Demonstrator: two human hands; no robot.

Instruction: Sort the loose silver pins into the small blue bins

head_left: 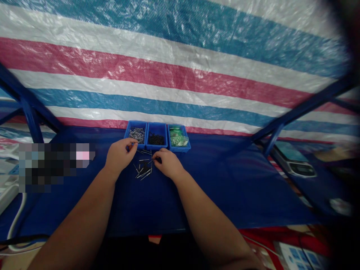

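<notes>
My left hand (120, 155) is at the front of the left blue bin (126, 134), which is full of thin silvery metal pins (137, 134). Its thumb and fingers are pinched together, and whatever is between them is too small to make out. Over the table, my right hand (168, 162) is closed, with a thin metal pin seeming to stick out from its fingertips. Between and below the hands lies a loose pile of metal pins (144, 173) with small dark pieces among them. The middle blue bin (156, 146) holds small black parts (156, 139).
A third blue bin (181, 149) holds a green-and-clear plastic bag (178, 137). Blue frame bars (30, 116) rise at both sides of the blue table (219, 180). A digital scale (298, 165) stands at right, a white cable (18, 217) at left. Striped sheeting (174, 75) hangs behind.
</notes>
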